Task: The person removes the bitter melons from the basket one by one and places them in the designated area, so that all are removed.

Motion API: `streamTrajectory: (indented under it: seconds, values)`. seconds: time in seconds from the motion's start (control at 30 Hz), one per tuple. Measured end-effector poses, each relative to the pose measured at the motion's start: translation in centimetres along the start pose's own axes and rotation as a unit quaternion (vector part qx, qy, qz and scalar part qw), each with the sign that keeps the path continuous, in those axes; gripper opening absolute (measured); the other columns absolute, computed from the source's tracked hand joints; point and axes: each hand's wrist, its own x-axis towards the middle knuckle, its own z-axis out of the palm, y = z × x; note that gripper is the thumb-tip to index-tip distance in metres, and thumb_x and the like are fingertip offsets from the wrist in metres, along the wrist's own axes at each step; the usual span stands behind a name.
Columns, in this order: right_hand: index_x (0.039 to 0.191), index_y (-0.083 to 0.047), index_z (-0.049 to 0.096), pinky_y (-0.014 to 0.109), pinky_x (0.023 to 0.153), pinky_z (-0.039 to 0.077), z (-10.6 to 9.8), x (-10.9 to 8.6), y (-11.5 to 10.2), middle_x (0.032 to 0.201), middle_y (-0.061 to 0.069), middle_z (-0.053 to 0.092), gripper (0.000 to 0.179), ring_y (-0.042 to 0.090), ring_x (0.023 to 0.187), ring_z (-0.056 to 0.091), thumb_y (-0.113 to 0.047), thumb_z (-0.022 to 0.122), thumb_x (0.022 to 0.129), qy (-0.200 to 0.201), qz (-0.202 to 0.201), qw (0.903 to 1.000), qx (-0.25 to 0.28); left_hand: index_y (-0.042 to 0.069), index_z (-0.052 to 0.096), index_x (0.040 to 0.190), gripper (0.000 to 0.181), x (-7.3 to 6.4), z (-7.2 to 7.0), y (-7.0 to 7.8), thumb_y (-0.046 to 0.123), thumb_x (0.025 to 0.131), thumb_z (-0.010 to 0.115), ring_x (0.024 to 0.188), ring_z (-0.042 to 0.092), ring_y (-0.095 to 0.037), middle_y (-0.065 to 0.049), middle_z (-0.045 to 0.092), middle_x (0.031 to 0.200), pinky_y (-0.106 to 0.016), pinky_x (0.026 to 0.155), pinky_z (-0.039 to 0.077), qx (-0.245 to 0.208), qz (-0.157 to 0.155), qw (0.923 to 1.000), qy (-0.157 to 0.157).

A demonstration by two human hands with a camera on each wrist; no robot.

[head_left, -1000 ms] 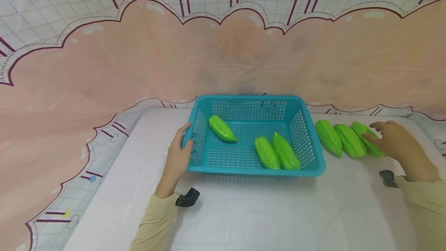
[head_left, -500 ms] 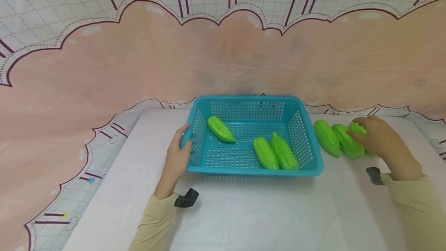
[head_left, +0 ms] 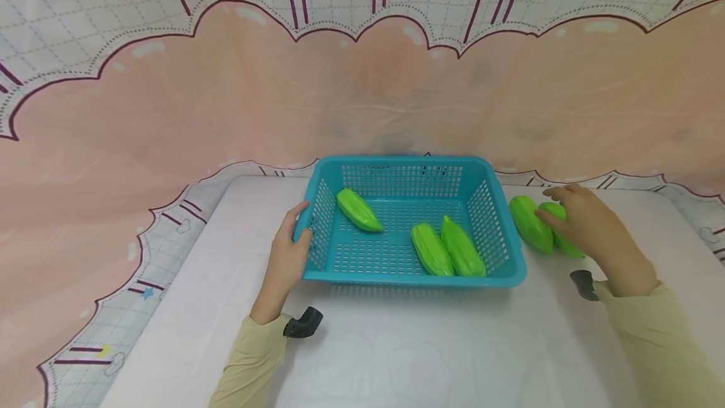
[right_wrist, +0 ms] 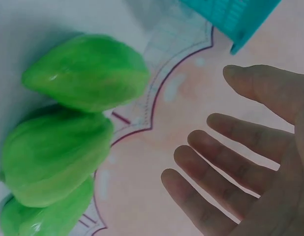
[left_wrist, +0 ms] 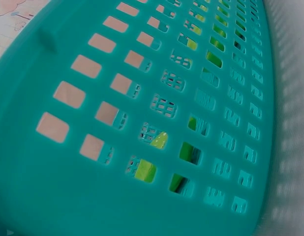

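Note:
A turquoise plastic basket [head_left: 410,281] stands on the white table, its pierced side wall [left_wrist: 137,59] filling the left wrist view. My left hand [head_left: 287,257] grips the basket's left rim. Three green, ridged star fruit lie inside: one star fruit [head_left: 359,209] at the left, and a pair, star fruit [head_left: 432,249] and star fruit [head_left: 462,247], at the right. Outside lie three more: star fruit [right_wrist: 88,73], star fruit [right_wrist: 56,155] and star fruit [right_wrist: 51,214]. My right hand [head_left: 591,225] hovers over these with fingers spread, holding nothing; it hides the rightmost in the head view.
Behind the table hangs a peach and white patterned cloth [head_left: 396,93]. The white tabletop [head_left: 419,351] extends in front of the basket. Each wrist carries a small black camera mount [head_left: 304,322].
My right hand has moved left across the star fruit outside the basket, from the rightmost one toward the other two. The left hand, basket and fruit stay put.

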Motion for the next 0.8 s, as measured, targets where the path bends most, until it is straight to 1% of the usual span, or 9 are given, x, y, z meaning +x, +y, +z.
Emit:
streamTrajectory:
  seconds: [0.1,0.37,0.53,0.6,0.7,0.77,0.8]
  values:
    - [0.130,0.014,0.052,0.071,0.097,0.036,-0.2,0.2,-0.7,0.133,0.039,0.044,0.051,0.056,0.125,0.039,-0.024,0.060,0.097,-0.004,-0.003,1.0000,-0.004,0.017,0.032,0.155,0.052,0.0,0.0,0.1,0.013,0.103,0.038,0.130,0.049,-0.040,-0.020,0.039,0.154,-0.059,0.098,0.045,0.000,-0.001,1.0000,-0.001]
    - [0.133,0.011,0.051,0.069,0.093,0.040,-0.7,0.1,-2.4,0.130,0.035,0.047,0.051,0.053,0.118,0.045,-0.022,0.064,0.095,0.005,-0.022,0.9997,0.004,0.018,0.033,0.155,0.052,0.1,0.0,0.0,0.013,0.103,0.038,0.131,0.049,-0.039,-0.019,0.038,0.155,-0.059,0.099,0.044,0.000,0.001,1.0000,-0.001]
    - [0.134,0.008,0.051,0.068,0.091,0.043,-0.9,0.3,-3.5,0.131,0.033,0.047,0.050,0.051,0.114,0.049,-0.023,0.063,0.096,0.002,-0.027,0.9996,-0.002,0.018,0.033,0.155,0.052,0.1,0.1,0.0,0.013,0.103,0.038,0.132,0.048,-0.040,-0.019,0.038,0.155,-0.060,0.099,0.044,-0.005,0.003,1.0000,-0.001]
    - [0.136,0.007,0.051,0.068,0.093,0.042,-1.0,0.4,-4.0,0.134,0.032,0.046,0.051,0.050,0.118,0.047,-0.025,0.061,0.097,-0.006,-0.023,0.9997,-0.001,0.018,0.033,0.155,0.052,0.1,0.1,0.0,0.013,0.103,0.038,0.131,0.049,-0.040,-0.019,0.038,0.155,-0.059,0.098,0.045,-0.004,0.004,1.0000,0.000]
    - [0.137,0.006,0.050,0.069,0.097,0.038,-1.1,0.6,-4.6,0.139,0.034,0.043,0.051,0.053,0.128,0.039,-0.026,0.059,0.098,-0.019,-0.015,0.9997,-0.001,0.018,0.033,0.154,0.052,0.1,0.1,-0.1,0.013,0.103,0.039,0.131,0.049,-0.039,-0.019,0.038,0.155,-0.059,0.098,0.045,-0.002,0.004,1.0000,0.001]
    - [0.138,0.006,0.049,0.070,0.098,0.037,-1.1,0.8,-5.2,0.141,0.034,0.042,0.051,0.053,0.131,0.036,-0.025,0.059,0.098,-0.024,-0.013,0.9996,-0.003,0.019,0.033,0.154,0.052,0.1,0.0,-0.1,0.014,0.103,0.039,0.129,0.050,-0.039,-0.019,0.039,0.155,-0.058,0.097,0.046,-0.001,0.002,1.0000,0.001]
    - [0.138,0.006,0.050,0.069,0.099,0.037,-1.1,0.9,-5.4,0.140,0.033,0.043,0.051,0.053,0.131,0.036,-0.024,0.059,0.098,-0.022,-0.015,0.9996,-0.005,0.019,0.033,0.154,0.052,0.1,0.0,-0.2,0.014,0.103,0.039,0.129,0.050,-0.039,-0.019,0.039,0.155,-0.058,0.096,0.046,-0.001,0.000,1.0000,0.002]
